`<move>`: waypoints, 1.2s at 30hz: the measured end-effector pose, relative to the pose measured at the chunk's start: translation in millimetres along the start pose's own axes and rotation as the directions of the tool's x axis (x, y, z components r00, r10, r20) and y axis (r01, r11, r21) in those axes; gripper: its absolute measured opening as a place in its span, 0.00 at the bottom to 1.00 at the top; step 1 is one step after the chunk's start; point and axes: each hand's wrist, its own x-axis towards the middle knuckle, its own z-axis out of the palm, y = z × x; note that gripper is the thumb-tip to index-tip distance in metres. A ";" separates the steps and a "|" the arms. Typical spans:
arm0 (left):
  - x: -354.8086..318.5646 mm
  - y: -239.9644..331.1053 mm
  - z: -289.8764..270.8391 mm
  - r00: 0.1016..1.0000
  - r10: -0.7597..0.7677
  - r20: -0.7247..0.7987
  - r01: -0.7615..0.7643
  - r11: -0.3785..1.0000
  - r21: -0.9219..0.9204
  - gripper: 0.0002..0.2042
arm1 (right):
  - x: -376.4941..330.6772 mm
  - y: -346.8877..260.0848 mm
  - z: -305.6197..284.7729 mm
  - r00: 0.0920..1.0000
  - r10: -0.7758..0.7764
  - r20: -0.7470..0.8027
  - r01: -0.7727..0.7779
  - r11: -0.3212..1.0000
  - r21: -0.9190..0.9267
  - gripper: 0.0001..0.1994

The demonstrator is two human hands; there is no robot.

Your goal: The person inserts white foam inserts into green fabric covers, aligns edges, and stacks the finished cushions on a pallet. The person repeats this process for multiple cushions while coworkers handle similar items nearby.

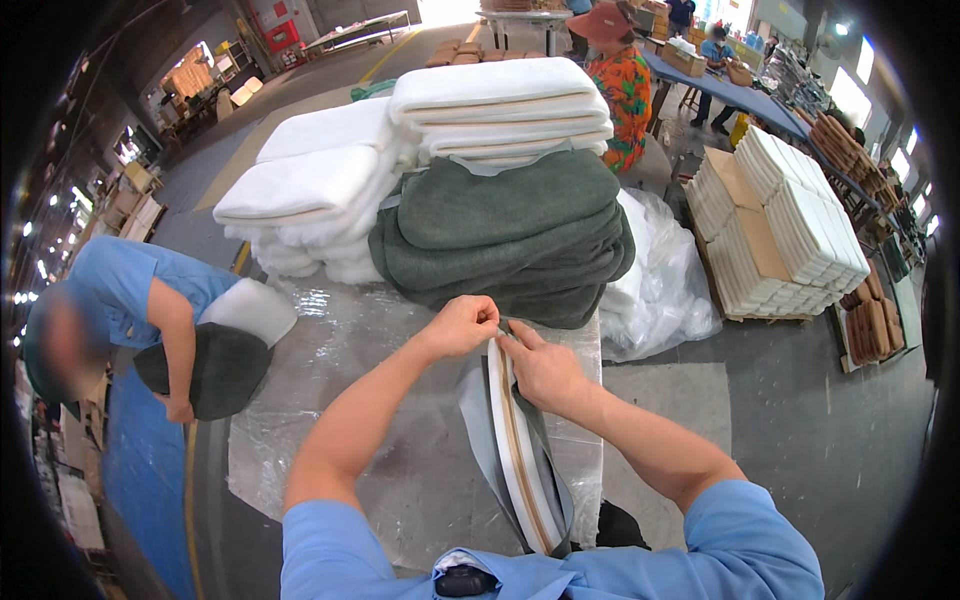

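Observation:
A long narrow cushion (520,470) stands on edge before me, its white padding and tan middle stripe showing through the open side of a grey-green fabric cover (550,440). At the cushion's far end, my left hand (465,325) is closed, thumb and fingers pinched together at the cover's corner; what lies between the fingertips is too small to make out. My right hand (545,370) grips the cover's edge just right of it, its fingers closed on the fabric. Beyond both hands lies a pile of dark green fabric covers (500,220).
White padding stacks (500,95) stand behind the covers on the plastic-wrapped table (370,440). At left, a co-worker (150,290) in blue handles a green cover with white padding. A clear plastic bag (665,280) and a pallet of white cushions (790,220) are at right.

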 end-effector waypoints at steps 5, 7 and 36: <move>5.5 0.6 4.9 1.000 -0.003 -0.007 0.003 0.997 -0.073 0.06 | -5.1 8.5 -5.8 0.999 -0.043 -0.025 0.044 0.998 0.041 0.24; 8.6 6.3 9.9 0.999 0.024 0.020 -0.022 0.995 -0.094 0.05 | -10.1 20.8 -4.3 0.997 -0.028 -0.074 0.034 0.995 0.090 0.25; -15.5 22.2 7.6 0.631 0.733 0.256 -0.575 0.221 0.787 0.08 | -8.1 10.5 -1.6 0.999 0.021 0.050 -0.017 0.997 -0.080 0.30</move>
